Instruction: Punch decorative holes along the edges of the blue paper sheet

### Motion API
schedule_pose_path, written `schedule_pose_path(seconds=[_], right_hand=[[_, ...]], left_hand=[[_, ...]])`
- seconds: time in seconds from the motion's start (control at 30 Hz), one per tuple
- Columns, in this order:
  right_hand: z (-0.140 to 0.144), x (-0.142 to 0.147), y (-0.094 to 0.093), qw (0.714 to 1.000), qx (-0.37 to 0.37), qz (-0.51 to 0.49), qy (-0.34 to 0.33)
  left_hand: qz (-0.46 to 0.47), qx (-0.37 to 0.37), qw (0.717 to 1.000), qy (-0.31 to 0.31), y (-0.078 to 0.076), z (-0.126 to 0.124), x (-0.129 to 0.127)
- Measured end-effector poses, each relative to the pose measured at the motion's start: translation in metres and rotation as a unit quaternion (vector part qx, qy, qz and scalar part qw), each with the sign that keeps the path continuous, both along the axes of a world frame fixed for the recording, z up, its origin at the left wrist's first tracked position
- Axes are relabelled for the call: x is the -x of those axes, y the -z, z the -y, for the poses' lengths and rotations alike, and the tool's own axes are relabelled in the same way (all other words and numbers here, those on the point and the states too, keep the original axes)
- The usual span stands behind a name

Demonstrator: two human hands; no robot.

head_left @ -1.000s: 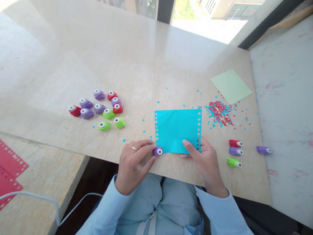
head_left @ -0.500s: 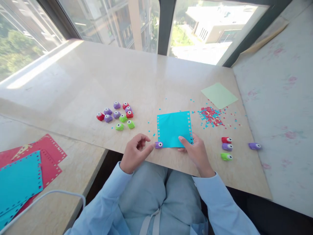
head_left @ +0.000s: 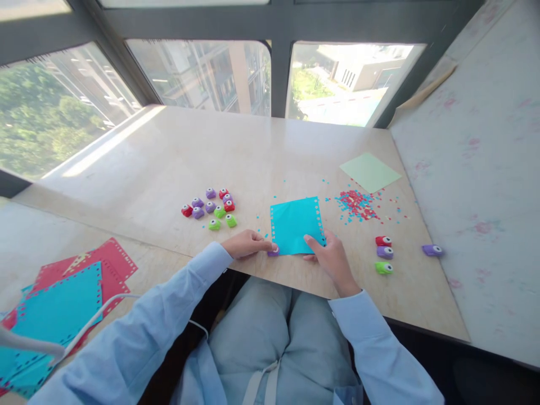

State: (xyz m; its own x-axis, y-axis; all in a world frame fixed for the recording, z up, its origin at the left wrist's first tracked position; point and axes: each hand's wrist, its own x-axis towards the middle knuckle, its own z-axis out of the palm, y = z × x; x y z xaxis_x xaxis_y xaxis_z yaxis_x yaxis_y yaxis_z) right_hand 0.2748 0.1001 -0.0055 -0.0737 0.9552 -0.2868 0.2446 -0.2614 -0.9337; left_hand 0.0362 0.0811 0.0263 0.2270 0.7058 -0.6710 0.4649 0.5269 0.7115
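Observation:
A blue sheet of paper [head_left: 294, 225] with punched holes along its left and right edges lies at the table's front. My right hand [head_left: 331, 256] grips its lower right corner, thumb on top and fingers underneath. At the lower left corner sits a small purple paper punch [head_left: 273, 252]. My left hand [head_left: 248, 244] is closed with its thumb pressed on top of this punch; its other fingers are bunched behind and partly hidden.
Several purple, red and green punches [head_left: 210, 207] stand to the left. More punches [head_left: 384, 252] are at the right, with a purple one [head_left: 432, 250] by the wall. Confetti [head_left: 358, 204] lies near a pale green sheet [head_left: 370, 171]. Punched sheets [head_left: 63, 304] and a white cable [head_left: 84, 329] occupy the left.
My left hand has moved right onto the purple punch, its thumb now on top and its fingers drawn together. The right hand still holds the blue sheet. The view has tilted upward.

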Motion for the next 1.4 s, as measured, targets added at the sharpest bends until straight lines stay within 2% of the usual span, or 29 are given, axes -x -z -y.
schedule_pose_path(seconds=[0.13,0.27,0.33,0.47,0.53,0.63,0.87,1.0,1.2,1.4], right_hand=[[0.0,0.001,0.0,1.0,0.0,0.002,0.003],[0.0,0.001,0.0,1.0,-0.003,0.006,-0.003],[0.0,0.001,0.001,1.0,-0.005,0.006,-0.004],[0.0,0.001,0.001,1.0,-0.007,0.006,-0.005],[0.0,0.001,0.0,1.0,-0.005,0.01,-0.006],[0.0,0.002,-0.002,1.0,-0.005,0.012,-0.005],[0.001,0.002,-0.002,1.0,-0.011,0.006,-0.001],[0.0,0.002,0.0,1.0,-0.012,-0.009,-0.01],[-0.001,0.001,0.0,0.999,-0.016,-0.029,-0.022],[-0.001,0.0,0.006,0.999,-0.016,-0.025,-0.014]], left_hand=[[0.07,0.032,0.997,-0.025,0.0,-0.005,0.004],[0.016,0.012,1.0,0.013,0.0,-0.003,-0.003],[0.001,0.012,1.0,0.011,-0.001,-0.004,-0.007],[0.02,0.081,0.997,0.003,-0.002,-0.011,-0.007],[0.026,0.125,0.992,0.019,-0.003,-0.019,-0.006],[-0.023,0.154,0.986,0.061,-0.006,-0.032,-0.009],[-0.198,0.11,0.963,0.146,-0.013,-0.056,-0.03],[-0.222,0.1,0.955,0.167,-0.015,-0.061,-0.035],[-0.279,0.011,0.931,0.236,-0.017,-0.065,-0.041],[-0.326,-0.007,0.916,0.235,-0.022,-0.067,-0.059]])
